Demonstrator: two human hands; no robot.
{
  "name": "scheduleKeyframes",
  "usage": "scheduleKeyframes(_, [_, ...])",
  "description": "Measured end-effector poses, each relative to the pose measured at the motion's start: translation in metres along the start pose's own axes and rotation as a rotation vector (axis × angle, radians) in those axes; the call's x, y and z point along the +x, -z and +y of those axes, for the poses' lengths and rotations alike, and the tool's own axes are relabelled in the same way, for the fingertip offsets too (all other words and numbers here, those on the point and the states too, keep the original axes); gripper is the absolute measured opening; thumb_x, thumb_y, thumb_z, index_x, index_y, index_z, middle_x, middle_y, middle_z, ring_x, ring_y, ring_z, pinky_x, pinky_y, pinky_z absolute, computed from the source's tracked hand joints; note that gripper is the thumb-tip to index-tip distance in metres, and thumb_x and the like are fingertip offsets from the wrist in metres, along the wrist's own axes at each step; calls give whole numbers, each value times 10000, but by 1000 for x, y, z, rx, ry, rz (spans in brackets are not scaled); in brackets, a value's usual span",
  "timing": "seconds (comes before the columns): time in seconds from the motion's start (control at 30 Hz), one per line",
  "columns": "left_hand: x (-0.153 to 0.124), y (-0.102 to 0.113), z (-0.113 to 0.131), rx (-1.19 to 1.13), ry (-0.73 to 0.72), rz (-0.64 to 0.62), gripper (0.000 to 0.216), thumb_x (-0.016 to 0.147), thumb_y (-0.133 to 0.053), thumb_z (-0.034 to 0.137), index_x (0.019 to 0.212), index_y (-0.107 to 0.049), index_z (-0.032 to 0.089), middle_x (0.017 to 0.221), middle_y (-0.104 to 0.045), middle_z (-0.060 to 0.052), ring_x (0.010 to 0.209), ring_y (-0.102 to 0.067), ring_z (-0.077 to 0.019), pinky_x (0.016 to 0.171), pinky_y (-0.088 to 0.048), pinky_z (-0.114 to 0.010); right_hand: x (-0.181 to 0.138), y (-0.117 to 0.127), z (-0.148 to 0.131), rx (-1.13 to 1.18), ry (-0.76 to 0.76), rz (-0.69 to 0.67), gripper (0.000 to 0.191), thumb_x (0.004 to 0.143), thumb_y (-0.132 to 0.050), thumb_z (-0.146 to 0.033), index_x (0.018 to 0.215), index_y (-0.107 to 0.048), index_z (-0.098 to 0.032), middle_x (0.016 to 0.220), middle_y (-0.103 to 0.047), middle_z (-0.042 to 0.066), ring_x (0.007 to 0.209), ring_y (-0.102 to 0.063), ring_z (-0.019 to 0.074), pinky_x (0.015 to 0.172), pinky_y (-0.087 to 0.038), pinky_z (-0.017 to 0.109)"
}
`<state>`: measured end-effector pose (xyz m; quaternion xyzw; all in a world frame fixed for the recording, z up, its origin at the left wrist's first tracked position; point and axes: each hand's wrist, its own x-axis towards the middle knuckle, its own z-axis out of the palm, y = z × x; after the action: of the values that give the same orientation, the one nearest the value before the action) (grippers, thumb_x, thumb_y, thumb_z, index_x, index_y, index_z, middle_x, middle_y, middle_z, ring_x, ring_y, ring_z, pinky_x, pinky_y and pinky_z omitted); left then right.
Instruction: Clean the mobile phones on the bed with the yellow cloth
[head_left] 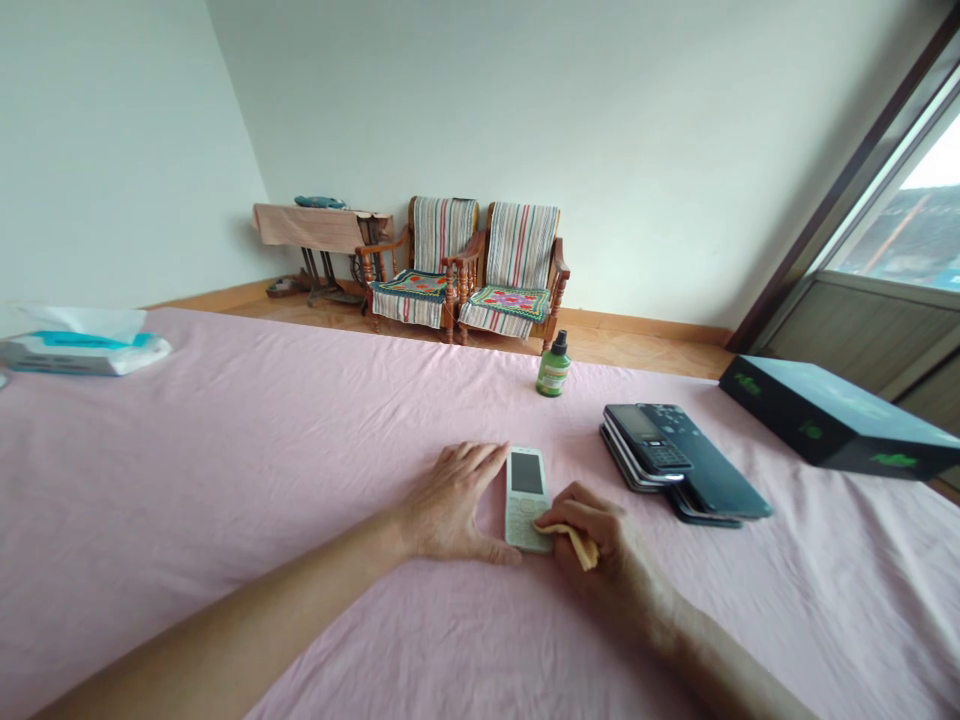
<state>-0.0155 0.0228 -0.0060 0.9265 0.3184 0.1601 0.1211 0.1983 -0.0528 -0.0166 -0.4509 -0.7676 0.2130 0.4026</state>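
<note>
Left fingers [480, 462] flat against one white phone [526, 482]; right fingers [581, 502] pinch one cloth [579, 545]

Our left grip [450, 505] lies flat on the pink surface [262, 450], thumb and fingers touching the white phone [526, 495]. Our right grip [600, 545] pinches a yellow cloth [574, 540] against its keypad. Dark phones [675, 460] sit stacked nearby.

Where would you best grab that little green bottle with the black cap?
The small green plastic bottle stands upright, apart from other things, so I'd grip its round body from the near side, below the narrow black cap.
</note>
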Motion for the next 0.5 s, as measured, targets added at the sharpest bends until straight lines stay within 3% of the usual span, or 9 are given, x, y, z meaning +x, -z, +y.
scheduleKeyframes(0.23, [2, 4, 3, -26, -41, 17, 991, 618, -667, 709, 1390, -341, 179, 1372, -457, -126, 1241, -402, -326, 1050, -283, -464, 2, 6, -15, 9, 58, -70, 228, 799, -518, -32, 844, -680, -186, 838, -604, 49, 737, -585, 147, 631, -434, 246])
scheduleKeyframes(0.5, [0, 4, 5, 30, -75, -47, 875, 741, -557, 715, 1440, -283, 265, 1495, -321, -106, 1326, -311, -334, 1059, -252, -496, 4, 9, -23, -41, 117, -173, 261, 836, -502, -36, 872, -681, -224, 920, -628, 51, 833, -584, 164, 693, -446, 265])
